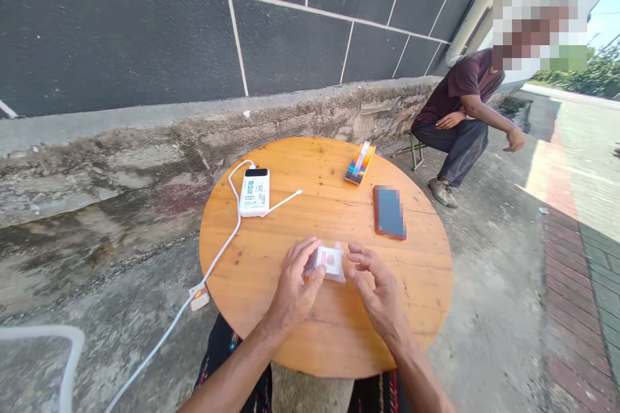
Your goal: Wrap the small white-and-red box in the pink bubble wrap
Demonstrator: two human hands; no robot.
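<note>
My left hand (296,284) pinches a small clear plastic packet (330,261) with something white and reddish inside, held just above the round wooden table (290,232). My right hand (375,284) hovers beside the packet's right edge, fingers curled and apart, its fingertips close to the packet but not clearly gripping it.
On the table lie a white power bank (254,191) with a white cable (217,258) trailing off the left edge, a phone in a red case (389,211), and a colourful flat pack (360,164). Another person (465,110) sits at the far right by a dark wall.
</note>
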